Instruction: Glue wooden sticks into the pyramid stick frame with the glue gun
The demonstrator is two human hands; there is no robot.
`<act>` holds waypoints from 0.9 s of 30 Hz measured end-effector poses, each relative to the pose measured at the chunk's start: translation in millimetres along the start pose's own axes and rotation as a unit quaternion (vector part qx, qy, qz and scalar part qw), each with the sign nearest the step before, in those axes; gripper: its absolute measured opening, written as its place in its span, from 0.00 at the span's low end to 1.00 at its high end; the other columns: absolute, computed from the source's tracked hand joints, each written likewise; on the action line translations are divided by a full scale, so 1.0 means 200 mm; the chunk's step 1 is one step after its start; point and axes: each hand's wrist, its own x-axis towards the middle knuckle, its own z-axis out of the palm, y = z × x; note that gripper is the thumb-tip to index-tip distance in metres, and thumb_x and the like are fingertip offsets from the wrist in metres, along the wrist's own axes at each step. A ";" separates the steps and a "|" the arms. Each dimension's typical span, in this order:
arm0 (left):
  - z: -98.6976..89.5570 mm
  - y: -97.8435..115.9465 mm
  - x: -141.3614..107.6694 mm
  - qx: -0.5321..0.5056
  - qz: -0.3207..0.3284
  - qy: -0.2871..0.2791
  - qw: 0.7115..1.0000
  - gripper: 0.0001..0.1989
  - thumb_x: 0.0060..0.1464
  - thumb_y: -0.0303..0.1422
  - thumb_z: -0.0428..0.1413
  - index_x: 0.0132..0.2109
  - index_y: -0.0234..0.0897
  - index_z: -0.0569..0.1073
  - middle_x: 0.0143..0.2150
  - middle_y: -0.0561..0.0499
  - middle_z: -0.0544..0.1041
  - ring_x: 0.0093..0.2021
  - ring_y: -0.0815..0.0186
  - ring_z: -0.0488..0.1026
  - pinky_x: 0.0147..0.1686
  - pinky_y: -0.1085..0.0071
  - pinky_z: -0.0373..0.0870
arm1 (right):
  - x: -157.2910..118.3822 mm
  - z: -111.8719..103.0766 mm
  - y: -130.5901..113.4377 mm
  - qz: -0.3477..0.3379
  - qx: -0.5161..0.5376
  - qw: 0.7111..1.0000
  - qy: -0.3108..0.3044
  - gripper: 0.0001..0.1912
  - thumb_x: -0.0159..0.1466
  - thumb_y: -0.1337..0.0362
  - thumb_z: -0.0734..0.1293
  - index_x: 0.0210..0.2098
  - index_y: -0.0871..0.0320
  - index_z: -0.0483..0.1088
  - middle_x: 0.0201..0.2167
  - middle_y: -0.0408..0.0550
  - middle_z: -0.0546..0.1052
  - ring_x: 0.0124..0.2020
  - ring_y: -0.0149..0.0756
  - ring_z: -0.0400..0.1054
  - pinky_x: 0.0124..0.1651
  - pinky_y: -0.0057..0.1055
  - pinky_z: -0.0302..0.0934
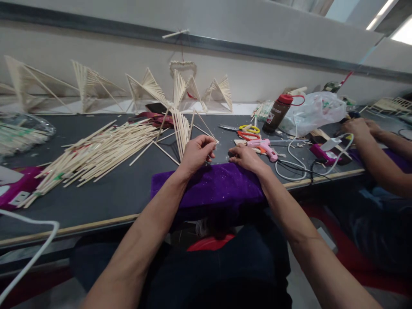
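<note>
Right hand [246, 159] mostly hides a dark object [230, 154]; left edge crops bagged sticks [23, 136]

Dark worktable [125, 193] along a pale wall [244, 73]

The wall is plain, crossed lengthwise by a dark rail [244, 48]. The worktable's top is dark grey; a light wooden strip [96, 224] finishes its front edge. A red seat [210, 243] shows beneath. The floor [299, 283], visible in part, is pale grey. Upper right: a light strip [381, 13] and a bright panel [404, 32], window or lamp indeterminable.
</note>
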 end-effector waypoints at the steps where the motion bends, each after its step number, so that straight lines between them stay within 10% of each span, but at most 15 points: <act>1: 0.00 0.00 0.00 0.004 -0.001 -0.001 1.000 0.02 0.52 0.28 0.57 0.35 0.34 0.72 0.27 0.54 0.73 0.22 0.74 0.71 0.18 0.79 0.68 | 0.01 0.00 -0.02 -0.002 -0.002 1.000 -0.004 0.16 0.64 0.62 0.69 0.50 0.62 0.76 0.44 0.54 0.75 0.40 0.37 0.70 0.44 0.29 0.59; 21: 0.01 -0.02 -0.01 -0.026 -0.044 -0.016 0.999 0.04 0.49 0.29 0.60 0.33 0.34 0.74 0.27 0.53 0.74 0.20 0.74 0.69 0.15 0.79 0.61 | 0.05 0.06 -0.20 0.033 -0.167 0.985 -0.021 0.15 0.67 0.73 0.55 0.47 0.66 0.70 0.42 0.65 0.76 0.40 0.47 0.75 0.38 0.35 0.61; 27: 0.00 -0.02 0.01 -0.139 -0.124 -0.055 0.981 0.08 0.46 0.30 0.64 0.32 0.32 0.74 0.28 0.51 0.75 0.20 0.75 0.68 0.15 0.81 0.59 | 0.06 0.07 -0.09 0.030 0.206 0.971 0.114 0.07 0.66 0.65 0.60 0.35 0.59 0.67 0.28 0.45 0.73 0.30 0.33 0.68 0.35 0.29 0.60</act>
